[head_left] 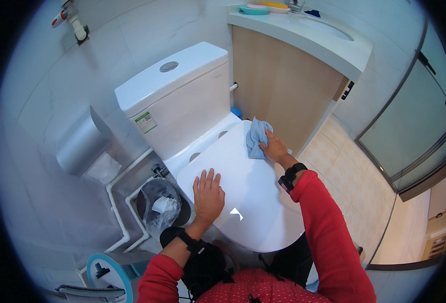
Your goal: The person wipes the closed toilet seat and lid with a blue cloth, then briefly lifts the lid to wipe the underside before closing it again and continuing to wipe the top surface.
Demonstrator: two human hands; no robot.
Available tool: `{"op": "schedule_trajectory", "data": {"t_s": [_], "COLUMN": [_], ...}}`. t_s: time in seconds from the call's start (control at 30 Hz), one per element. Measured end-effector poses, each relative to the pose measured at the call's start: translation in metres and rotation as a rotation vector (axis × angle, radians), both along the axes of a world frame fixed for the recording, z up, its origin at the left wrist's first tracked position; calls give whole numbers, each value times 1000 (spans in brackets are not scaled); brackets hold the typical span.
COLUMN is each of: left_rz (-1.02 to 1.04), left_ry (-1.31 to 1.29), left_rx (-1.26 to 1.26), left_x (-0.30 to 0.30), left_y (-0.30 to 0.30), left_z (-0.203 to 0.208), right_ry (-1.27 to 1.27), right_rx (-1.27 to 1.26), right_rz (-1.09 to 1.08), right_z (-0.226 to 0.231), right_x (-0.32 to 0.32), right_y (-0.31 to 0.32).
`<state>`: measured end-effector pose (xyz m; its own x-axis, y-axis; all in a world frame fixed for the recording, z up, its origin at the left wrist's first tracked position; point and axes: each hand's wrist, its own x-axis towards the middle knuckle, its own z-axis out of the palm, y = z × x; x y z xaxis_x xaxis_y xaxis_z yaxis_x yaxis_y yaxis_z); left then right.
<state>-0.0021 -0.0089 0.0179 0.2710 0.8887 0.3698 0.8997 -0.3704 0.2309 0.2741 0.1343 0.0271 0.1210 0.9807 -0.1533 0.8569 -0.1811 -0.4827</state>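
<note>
A white toilet lid (253, 202) lies closed in front of me, with the white cistern (182, 96) rising behind it. My right hand (275, 147) grips a light blue cloth (258, 137) and presses it on the lid's far right part, close to the hinge end. Part of the cloth is bunched up under my fingers. My left hand (209, 196) rests flat on the lid's left side, fingers spread, holding nothing.
A lined waste bin (157, 207) stands left of the toilet, below a silver paper dispenser (84, 141). White pipes (113, 202) run along the wall. A wooden cabinet (283, 76) with a white counter (303, 30) is at the back right, a glass door (409, 121) farther right.
</note>
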Motion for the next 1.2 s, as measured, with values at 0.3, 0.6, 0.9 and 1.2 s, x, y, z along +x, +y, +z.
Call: {"op": "schedule_trajectory", "data": {"t_s": [0.3,0.6,0.9,1.2], "left_rz": [3,-8,-45,-163], "left_ry": [-12,-38,-130,-208], "left_rx": [16,-14,26,247], "left_x": [-1,-1,-5,-10], "left_y": [1,0,-2,-16], "left_z": [1,7,4,3], "right_ry": [-165,-226,-210,-300], "right_rx": [88,162,187,119], "right_rz": [169,333,503,655], "right_z": [11,22,17,20], "right_x": [-40,-82,-133,-182], "right_y": [25,39,20,-22]}}
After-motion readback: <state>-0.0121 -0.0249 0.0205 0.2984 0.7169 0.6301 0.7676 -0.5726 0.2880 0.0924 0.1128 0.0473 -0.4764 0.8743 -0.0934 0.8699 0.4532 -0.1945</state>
